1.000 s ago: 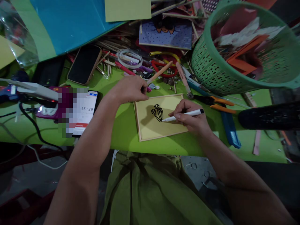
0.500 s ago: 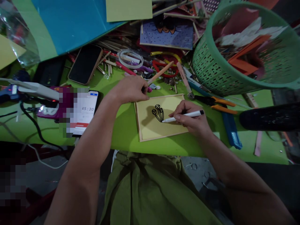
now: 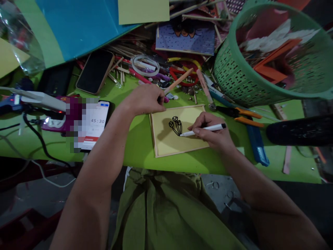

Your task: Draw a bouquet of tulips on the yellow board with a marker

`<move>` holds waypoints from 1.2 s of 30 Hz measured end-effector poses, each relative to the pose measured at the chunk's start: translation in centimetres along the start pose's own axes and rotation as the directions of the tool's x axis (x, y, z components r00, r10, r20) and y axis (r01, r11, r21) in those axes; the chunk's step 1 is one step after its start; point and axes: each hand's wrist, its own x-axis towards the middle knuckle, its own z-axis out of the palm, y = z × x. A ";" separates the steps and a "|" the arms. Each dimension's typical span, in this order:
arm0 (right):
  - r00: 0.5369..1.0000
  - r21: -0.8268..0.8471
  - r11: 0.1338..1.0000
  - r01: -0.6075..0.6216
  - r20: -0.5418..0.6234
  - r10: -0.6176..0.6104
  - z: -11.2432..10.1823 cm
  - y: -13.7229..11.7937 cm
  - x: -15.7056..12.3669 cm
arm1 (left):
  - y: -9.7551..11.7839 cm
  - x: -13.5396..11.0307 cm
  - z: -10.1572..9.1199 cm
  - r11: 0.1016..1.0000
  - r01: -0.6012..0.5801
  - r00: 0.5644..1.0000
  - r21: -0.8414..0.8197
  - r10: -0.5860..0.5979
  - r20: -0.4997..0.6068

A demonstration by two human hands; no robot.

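Note:
A small yellow framed board (image 3: pixel 171 142) lies on the green table near its front edge, with black flowers (image 3: pixel 175 125) drawn on it. My right hand (image 3: pixel 212 133) grips a white marker (image 3: pixel 205 129), its tip touching the board at the base of the flower stems. My left hand (image 3: pixel 144 99) rests on the board's far left corner with fingers curled, holding a wooden stick (image 3: pixel 179 80) that points up and right.
A green perforated basket (image 3: pixel 234 76) of paper scraps stands at the right. A phone showing a timer (image 3: pixel 95 123) lies left, a dark phone (image 3: pixel 95 71) behind it. Sticks, a tape ring (image 3: pixel 144 64), orange-handled pliers (image 3: pixel 240 114), a glue gun (image 3: pixel 31 99) and blue paper (image 3: pixel 78 24) clutter the table.
The marker tip stays at the flower stems with hardly any shift. The timer on the phone has advanced from 45:29 to 45:30.

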 end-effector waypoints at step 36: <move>0.999 -0.048 0.999 0.022 0.047 -0.020 0.2 -1.2 0.2 | 0.2 0.0 -0.1 0.999 0.045 0.999 -0.023 -0.044 0.024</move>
